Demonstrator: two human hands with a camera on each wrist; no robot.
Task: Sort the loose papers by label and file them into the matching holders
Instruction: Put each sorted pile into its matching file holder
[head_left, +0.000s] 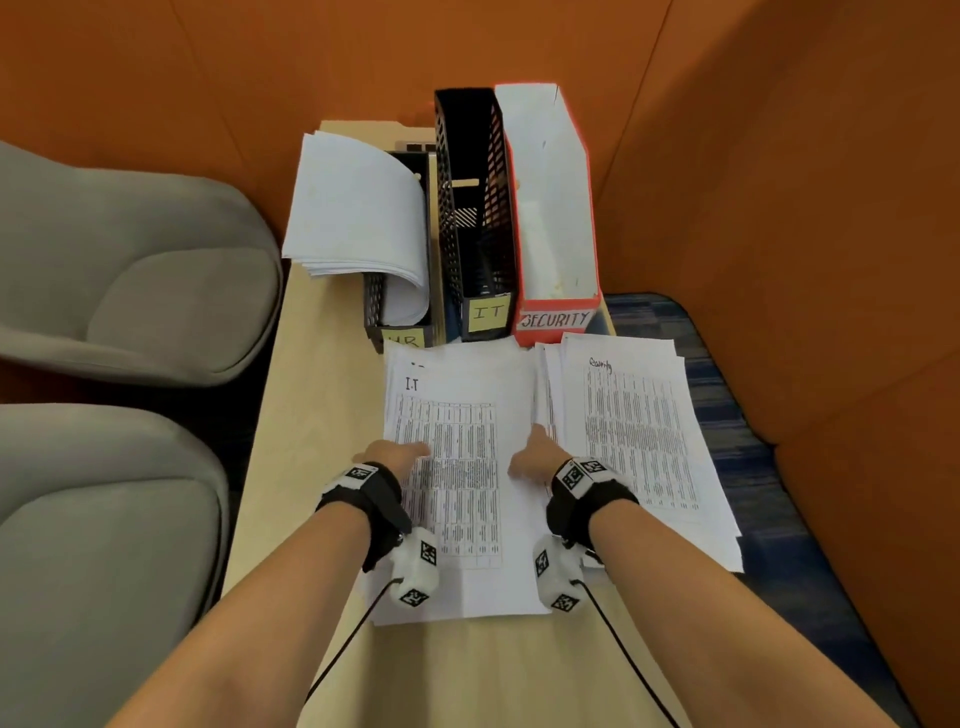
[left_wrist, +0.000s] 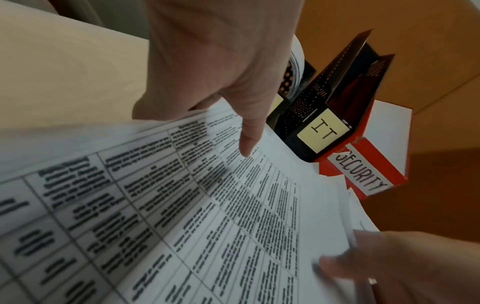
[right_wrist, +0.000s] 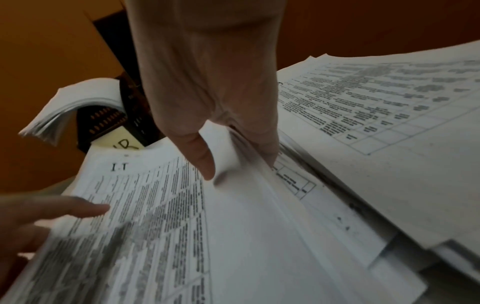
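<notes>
A stack of printed sheets marked "I.T" (head_left: 467, 483) lies mid-table. My left hand (head_left: 395, 452) grips its left edge, thumb (left_wrist: 246, 144) on top and fingers curled under. My right hand (head_left: 535, 452) pinches its right edge, thumb (right_wrist: 205, 162) above, fingers below, lifting that edge slightly. A second stack marked "Security" (head_left: 639, 441) lies to the right, partly under the I.T stack's edge. Behind stand three holders: a black mesh HR holder (head_left: 374, 312) with a thick wad of paper (head_left: 358, 208) bent out of it, a black mesh IT holder (head_left: 478, 208), and a red SECURITY holder (head_left: 556, 208).
The narrow wooden table (head_left: 311, 467) has two grey chairs on its left (head_left: 130, 260) (head_left: 104, 545). Orange partition walls (head_left: 779, 208) close in behind and on the right. Blue carpet (head_left: 727, 415) shows past the table's right edge, where the Security stack overhangs.
</notes>
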